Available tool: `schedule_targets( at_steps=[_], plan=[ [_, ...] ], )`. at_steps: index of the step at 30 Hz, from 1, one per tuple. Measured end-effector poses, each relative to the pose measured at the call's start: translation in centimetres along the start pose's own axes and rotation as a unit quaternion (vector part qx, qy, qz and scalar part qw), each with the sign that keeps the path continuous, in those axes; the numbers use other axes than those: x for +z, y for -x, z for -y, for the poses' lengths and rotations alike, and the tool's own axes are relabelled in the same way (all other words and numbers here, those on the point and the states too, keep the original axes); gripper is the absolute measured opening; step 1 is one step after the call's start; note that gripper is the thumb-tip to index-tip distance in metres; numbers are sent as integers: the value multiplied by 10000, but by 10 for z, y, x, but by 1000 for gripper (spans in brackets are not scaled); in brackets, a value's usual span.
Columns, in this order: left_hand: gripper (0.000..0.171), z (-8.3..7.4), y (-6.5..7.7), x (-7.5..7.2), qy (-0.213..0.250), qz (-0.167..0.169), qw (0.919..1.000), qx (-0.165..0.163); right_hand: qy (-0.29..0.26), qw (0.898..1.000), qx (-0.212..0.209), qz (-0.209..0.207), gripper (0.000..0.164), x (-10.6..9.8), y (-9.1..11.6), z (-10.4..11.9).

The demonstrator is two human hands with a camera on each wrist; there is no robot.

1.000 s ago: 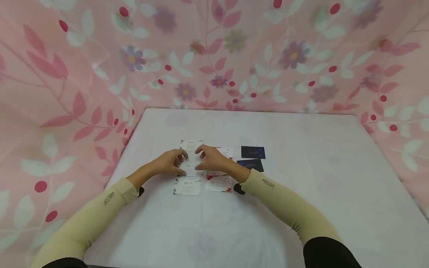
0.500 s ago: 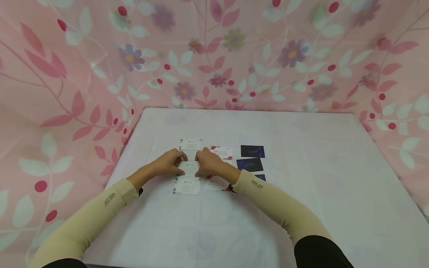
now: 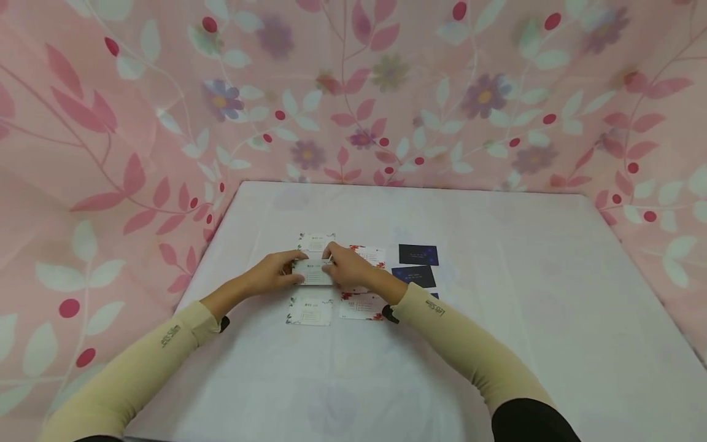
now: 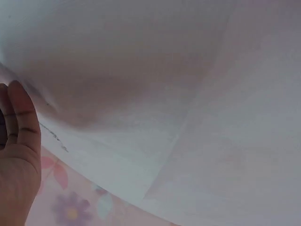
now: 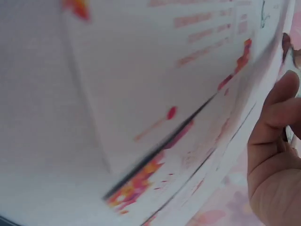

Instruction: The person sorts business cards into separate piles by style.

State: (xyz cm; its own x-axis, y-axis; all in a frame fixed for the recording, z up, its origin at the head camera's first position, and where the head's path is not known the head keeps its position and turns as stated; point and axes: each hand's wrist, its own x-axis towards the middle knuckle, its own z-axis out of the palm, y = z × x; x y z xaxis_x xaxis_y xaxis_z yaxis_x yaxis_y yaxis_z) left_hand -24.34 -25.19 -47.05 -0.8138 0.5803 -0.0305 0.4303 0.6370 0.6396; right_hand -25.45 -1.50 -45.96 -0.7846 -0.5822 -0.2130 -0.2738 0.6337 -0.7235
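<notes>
My left hand point(image 3: 272, 274) and right hand point(image 3: 351, 267) pinch opposite edges of a white business card point(image 3: 313, 274) with green leaf corners, held slightly above the table. Beyond it lies a matching leaf card point(image 3: 316, 240), and another leaf card point(image 3: 310, 312) lies nearer. Under and beside my right wrist is a column of red-flowered business cards point(image 3: 361, 307), its middle one mostly hidden by the hand. In the left wrist view my hand point(image 4: 19, 155) shows at the left edge, its card out of sight. The right wrist view has my hand point(image 5: 275, 155) beside the red-flowered cards point(image 5: 141, 94).
Dark blue business cards point(image 3: 418, 255) form a third column to the right, the nearest one partly covered by the right sleeve point(image 3: 442, 316). A white cloth point(image 3: 525, 294) covers the table. Pink floral fabric point(image 3: 353, 92) hangs behind and at the sides.
My right hand closed in on the middle leaf card, and both hands now grip it. The card has risen and moved slightly away, leaving a gap before the nearest leaf card.
</notes>
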Motion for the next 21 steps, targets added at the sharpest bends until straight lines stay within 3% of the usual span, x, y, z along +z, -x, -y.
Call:
schedule_targets(
  at_steps=[6, 10, 16, 21],
  plan=[
    [52, -5, 0, -5, 715, 51, 9972, -205, -505, 9984, -268, 39, 27, -3, 1, -11],
    [53, -5, 1, -7, 986, 96, 9947, -279, -513, 9981, -351, -18, 27, -3, 0, -12],
    [58, -4, 1, -8, 1121, 342, 9928, -265, -454, 9985, -299, 89, 31, -4, 1, -14],
    [62, -4, 2, -8, 1187, 351, 9921, -217, -390, 9987, -332, 63, 30, -5, 1, -16]
  ],
)
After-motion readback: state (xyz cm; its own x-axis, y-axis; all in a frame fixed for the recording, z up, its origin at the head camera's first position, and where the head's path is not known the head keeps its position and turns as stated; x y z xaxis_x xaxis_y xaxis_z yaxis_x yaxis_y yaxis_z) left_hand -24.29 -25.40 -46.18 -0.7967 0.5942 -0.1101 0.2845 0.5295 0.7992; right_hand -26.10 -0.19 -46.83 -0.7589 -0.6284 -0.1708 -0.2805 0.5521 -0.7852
